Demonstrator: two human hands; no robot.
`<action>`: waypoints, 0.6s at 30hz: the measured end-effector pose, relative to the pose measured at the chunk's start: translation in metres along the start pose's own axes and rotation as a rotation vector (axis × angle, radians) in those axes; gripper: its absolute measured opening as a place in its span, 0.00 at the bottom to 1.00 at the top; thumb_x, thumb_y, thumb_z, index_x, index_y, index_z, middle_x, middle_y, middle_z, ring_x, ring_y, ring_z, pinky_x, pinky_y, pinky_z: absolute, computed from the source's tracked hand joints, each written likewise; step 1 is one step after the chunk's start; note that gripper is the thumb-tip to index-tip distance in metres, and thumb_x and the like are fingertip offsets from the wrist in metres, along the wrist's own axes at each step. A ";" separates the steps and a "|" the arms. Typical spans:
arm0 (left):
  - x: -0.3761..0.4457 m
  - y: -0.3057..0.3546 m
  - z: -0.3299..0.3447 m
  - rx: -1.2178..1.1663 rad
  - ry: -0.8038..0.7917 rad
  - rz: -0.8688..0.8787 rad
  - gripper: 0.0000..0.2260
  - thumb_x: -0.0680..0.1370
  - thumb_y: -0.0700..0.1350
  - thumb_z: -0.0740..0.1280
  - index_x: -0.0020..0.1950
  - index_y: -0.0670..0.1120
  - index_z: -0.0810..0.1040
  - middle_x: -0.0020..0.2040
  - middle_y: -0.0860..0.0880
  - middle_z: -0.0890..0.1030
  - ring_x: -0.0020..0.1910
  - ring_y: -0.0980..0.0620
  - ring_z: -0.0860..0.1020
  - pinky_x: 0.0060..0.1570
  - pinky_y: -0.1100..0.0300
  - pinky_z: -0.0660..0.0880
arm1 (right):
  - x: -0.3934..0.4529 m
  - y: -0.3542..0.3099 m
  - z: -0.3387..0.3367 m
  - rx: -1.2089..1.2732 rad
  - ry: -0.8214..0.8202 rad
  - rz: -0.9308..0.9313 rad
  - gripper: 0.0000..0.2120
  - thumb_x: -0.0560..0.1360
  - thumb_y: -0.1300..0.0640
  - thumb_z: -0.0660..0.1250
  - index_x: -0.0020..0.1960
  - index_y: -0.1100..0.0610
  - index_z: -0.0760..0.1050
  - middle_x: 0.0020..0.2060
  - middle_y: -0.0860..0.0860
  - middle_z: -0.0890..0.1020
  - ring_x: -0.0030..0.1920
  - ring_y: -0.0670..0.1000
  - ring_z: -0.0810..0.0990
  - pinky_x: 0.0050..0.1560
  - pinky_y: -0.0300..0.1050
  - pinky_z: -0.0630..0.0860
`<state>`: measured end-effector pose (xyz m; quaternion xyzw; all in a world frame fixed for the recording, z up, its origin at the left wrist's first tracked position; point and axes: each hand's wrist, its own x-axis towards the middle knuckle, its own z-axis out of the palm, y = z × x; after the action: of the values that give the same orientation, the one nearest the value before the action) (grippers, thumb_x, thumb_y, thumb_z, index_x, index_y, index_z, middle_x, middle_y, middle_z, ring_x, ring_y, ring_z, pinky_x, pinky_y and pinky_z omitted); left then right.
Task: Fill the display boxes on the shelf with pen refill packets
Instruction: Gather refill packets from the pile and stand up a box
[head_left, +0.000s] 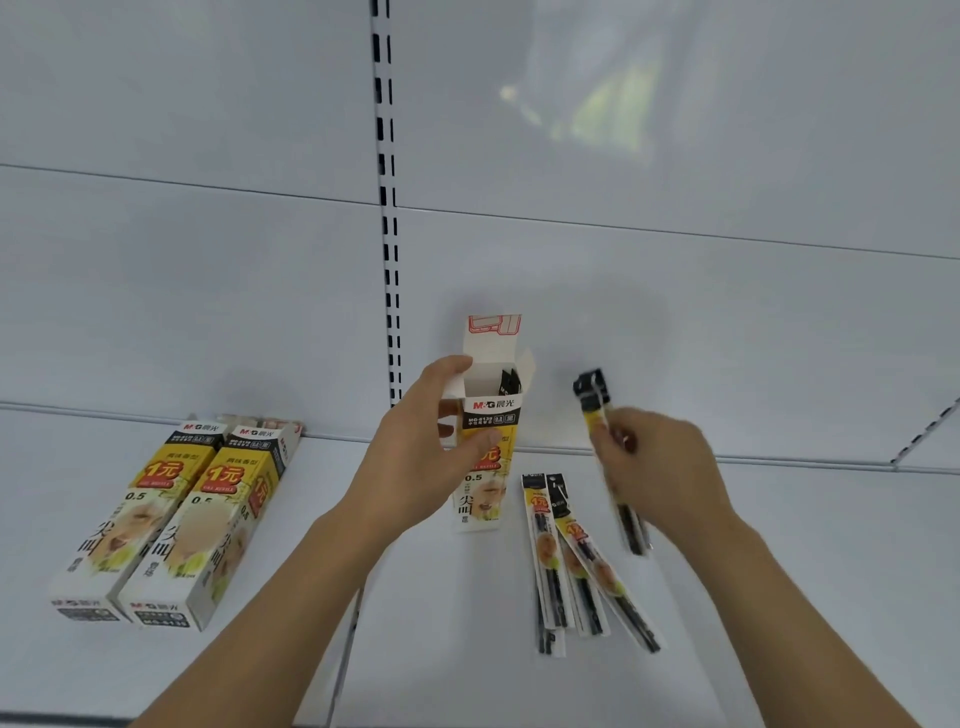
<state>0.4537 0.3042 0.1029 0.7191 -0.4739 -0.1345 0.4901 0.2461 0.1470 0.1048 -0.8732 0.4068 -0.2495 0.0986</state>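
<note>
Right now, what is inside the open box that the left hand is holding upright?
The dark top of at least one refill packet shows inside the open box. The box wall and the left hand cover everything lower, so a count is impossible.

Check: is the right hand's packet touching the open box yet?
Apart. The head view shows bare white back panel between the packet in the right hand and the open box, which the left hand grips.

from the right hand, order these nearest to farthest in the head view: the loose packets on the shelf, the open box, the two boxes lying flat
From the right hand:
1. Loose packets, on the shelf just below and left of it.
2. Open box, upright at centre, held by the left hand.
3. Two flat boxes, far left on the shelf.
</note>
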 end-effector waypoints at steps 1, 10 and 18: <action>0.000 0.001 -0.001 0.000 0.004 0.001 0.31 0.78 0.52 0.76 0.76 0.62 0.65 0.63 0.59 0.81 0.61 0.58 0.80 0.60 0.54 0.81 | 0.003 -0.010 -0.016 0.098 0.050 0.007 0.13 0.82 0.47 0.66 0.41 0.51 0.79 0.30 0.45 0.82 0.34 0.45 0.81 0.39 0.42 0.77; 0.002 0.007 -0.005 0.017 -0.007 0.022 0.23 0.80 0.59 0.72 0.73 0.61 0.68 0.61 0.62 0.81 0.58 0.62 0.80 0.59 0.54 0.82 | 0.027 -0.108 -0.095 0.846 0.380 -0.030 0.23 0.78 0.60 0.74 0.69 0.47 0.70 0.43 0.47 0.87 0.42 0.50 0.86 0.48 0.42 0.83; -0.001 0.005 -0.007 0.031 0.011 0.029 0.25 0.80 0.58 0.71 0.75 0.61 0.66 0.64 0.63 0.79 0.60 0.63 0.79 0.61 0.52 0.81 | 0.035 -0.134 -0.053 0.667 0.279 -0.090 0.21 0.80 0.58 0.71 0.71 0.47 0.73 0.45 0.39 0.85 0.42 0.36 0.84 0.46 0.33 0.81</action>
<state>0.4544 0.3088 0.1102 0.7204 -0.4835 -0.1161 0.4834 0.3265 0.2088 0.2129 -0.7676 0.2737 -0.4892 0.3107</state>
